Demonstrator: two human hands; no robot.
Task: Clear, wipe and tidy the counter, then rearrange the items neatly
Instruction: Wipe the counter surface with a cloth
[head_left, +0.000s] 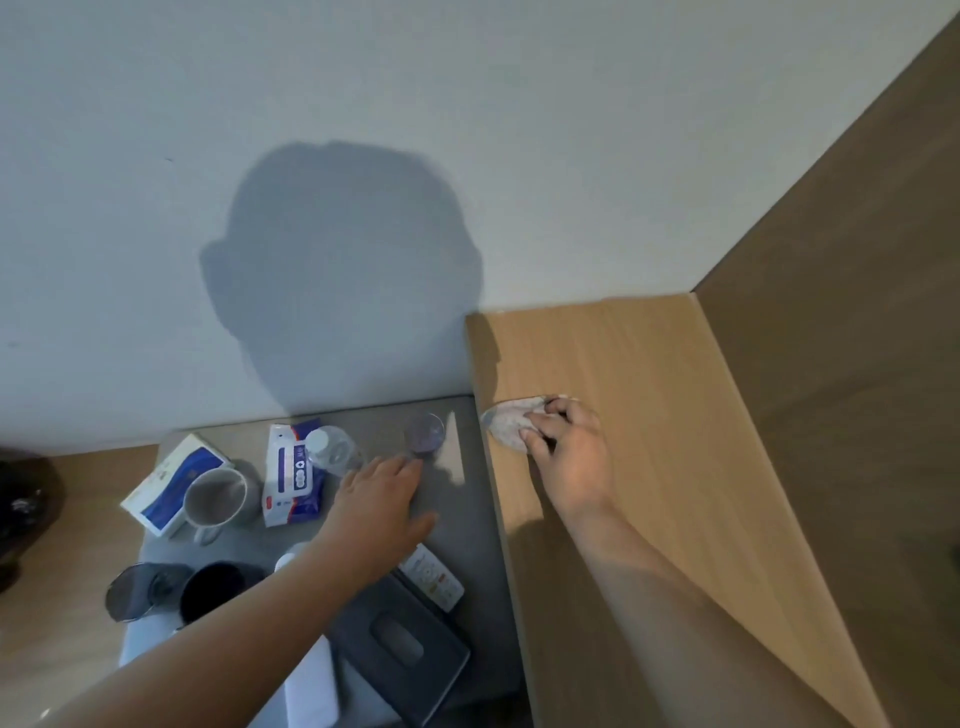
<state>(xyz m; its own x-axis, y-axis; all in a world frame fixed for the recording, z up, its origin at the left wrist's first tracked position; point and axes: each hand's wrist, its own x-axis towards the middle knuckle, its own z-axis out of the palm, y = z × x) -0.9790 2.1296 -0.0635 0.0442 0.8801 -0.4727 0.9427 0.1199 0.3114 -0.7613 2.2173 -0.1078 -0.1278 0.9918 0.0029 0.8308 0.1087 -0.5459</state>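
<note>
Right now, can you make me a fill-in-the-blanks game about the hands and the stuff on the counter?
1. The right hand grips a ____ on the wooden surface.
2. The left hand reaches, fingers straight, over the ____ counter near the clear glass.
3. Between the blue-and-white box and the wipes pack stands a ____.
Missing words: cloth; grey; mug.

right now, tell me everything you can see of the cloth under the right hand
The cloth is a small pale rag, mottled grey and pinkish, bunched into an oval wad. It lies on the wooden counter near its left edge, beside the grey surface. The right hand grips its right part; the left end shows uncovered.
</note>
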